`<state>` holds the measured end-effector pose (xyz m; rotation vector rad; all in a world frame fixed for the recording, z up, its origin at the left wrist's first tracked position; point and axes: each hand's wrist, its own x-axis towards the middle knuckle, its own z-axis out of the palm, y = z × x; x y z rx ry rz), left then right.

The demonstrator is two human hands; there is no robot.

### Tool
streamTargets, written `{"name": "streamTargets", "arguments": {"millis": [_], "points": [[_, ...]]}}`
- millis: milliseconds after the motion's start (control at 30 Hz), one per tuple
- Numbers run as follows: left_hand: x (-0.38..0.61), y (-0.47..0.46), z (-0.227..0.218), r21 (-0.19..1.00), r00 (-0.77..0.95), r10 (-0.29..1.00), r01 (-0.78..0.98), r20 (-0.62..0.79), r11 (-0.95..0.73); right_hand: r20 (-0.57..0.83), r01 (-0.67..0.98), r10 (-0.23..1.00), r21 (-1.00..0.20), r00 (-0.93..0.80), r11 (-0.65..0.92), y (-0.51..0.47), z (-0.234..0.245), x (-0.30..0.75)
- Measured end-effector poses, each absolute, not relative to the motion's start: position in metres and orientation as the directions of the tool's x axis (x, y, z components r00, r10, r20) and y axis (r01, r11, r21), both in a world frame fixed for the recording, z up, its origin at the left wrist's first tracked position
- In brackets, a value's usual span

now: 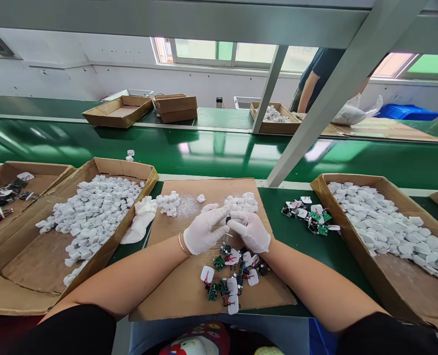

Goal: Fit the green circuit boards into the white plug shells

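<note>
My left hand (203, 230) and my right hand (249, 230), both in white gloves, meet over a flat cardboard sheet (189, 286). Their fingertips pinch together on a small white part (229, 217) between them; its details are too small to make out. Just below the hands lies a cluster of green circuit boards with white covers (231, 275). Behind the hands sit small piles of white plastic pieces (243, 201) and another pile (168, 203) to the left.
A cardboard tray of white pieces (93, 209) stands left, another (385, 224) right. More boards (310, 215) lie on the green bench. A far-left tray (0, 197) holds boards. Beyond the green conveyor (219, 148), boxes and another person (315, 74) stand. A slanted metal post (315, 118) crosses.
</note>
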<state>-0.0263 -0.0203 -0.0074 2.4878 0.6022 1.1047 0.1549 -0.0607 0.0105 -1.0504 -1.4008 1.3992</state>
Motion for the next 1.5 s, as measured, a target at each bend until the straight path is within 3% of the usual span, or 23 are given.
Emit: {"name": "streamTargets", "arguments": {"millis": [233, 433, 567, 700, 933, 1100, 1367, 1500], "points": [[-0.028, -0.019, 0.001, 0.582, 0.675, 0.573, 0.255, 0.465, -0.772, 0.015, -0.070, 0.955, -0.998, -0.298, -0.006, -0.065, 0.014, 0.154], [-0.031, -0.014, 0.002, 0.527, 0.594, 0.489, 0.125, 0.639, -0.841, 0.080, -0.080, 0.912, -0.995, -0.403, 0.052, -0.064, 0.018, 0.156], [-0.031, -0.009, 0.004, 0.504, 0.659, 0.416, 0.065, 0.626, -0.861, 0.070, -0.090, 0.906, -0.995, -0.418, 0.035, -0.064, 0.014, 0.156], [-0.028, -0.012, 0.008, 0.620, 0.610, 0.503, 0.024, 0.612, -0.784, 0.040, -0.051, 0.890, -0.999, -0.454, 0.020, -0.064, 0.008, 0.157], [-0.029, -0.013, 0.009, 0.688, 0.677, 0.541, 0.070, 0.499, -0.722, 0.070, -0.244, 0.881, -0.968, -0.468, -0.052, -0.058, -0.005, 0.154], [-0.033, -0.010, 0.004, 0.771, 0.646, 0.644, 0.132, 0.410, -0.623, 0.102, -0.247, 0.905, -0.969, -0.414, -0.004, -0.051, -0.013, 0.156], [-0.030, -0.014, 0.004, 0.629, 0.635, 0.591, 0.204, 0.498, -0.750, 0.074, -0.138, 0.901, -0.990, -0.427, 0.017, -0.053, -0.011, 0.156], [-0.031, -0.016, 0.003, 0.694, 0.630, 0.623, 0.178, 0.464, -0.697, 0.073, -0.203, 0.885, -0.979, -0.459, -0.024, -0.053, -0.008, 0.155]]}}
